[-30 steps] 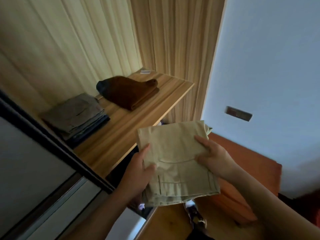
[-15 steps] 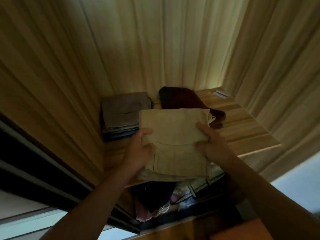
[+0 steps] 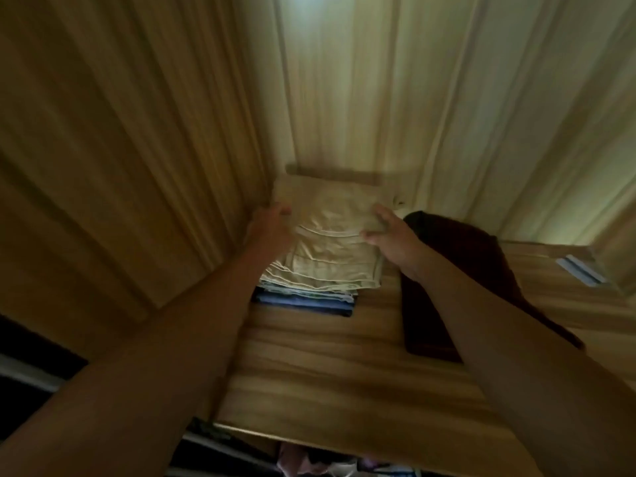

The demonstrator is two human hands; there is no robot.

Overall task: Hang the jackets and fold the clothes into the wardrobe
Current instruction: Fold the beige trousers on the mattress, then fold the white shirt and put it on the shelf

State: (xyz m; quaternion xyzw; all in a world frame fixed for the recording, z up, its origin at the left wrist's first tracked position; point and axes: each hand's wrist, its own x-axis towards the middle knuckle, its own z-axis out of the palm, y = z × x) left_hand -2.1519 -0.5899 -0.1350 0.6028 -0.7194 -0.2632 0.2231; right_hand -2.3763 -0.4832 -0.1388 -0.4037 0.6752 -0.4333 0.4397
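**Beige fold on the stack in the shelf's back-left corner, a hand at each side**

The shelf is a wood-grain board. Its front lip runs along 6 o'clock, and a wide bare band lies between that lip and the clothes. At 9 o'clock the side wall closes the space. At 12 o'clock the back panel stands lit and close behind the pile. The stack is tucked into that corner, and its left side appears to touch the wall. At 3 o'clock of the stack lies a folded brown garment, just beside it with a thin strip of board between. A pale label sits near the right wall.

The stack's lower layers show only as thin edges, blue lowest, and their kinds cannot be told. The right forearm crosses the brown garment. Under the front lip, hanging clothes are dark and cut off by the frame. The whole view is dim and soft.

The folded beige garment lies flat on top of the stack. The hands are apart, one at each side edge. The left hand curls its fingers over the edge at 9 o'clock and grips it. The right hand has thumb and forefinger on the cloth at 3 o'clock. Its other fingers are hidden, so a grip cannot be told.
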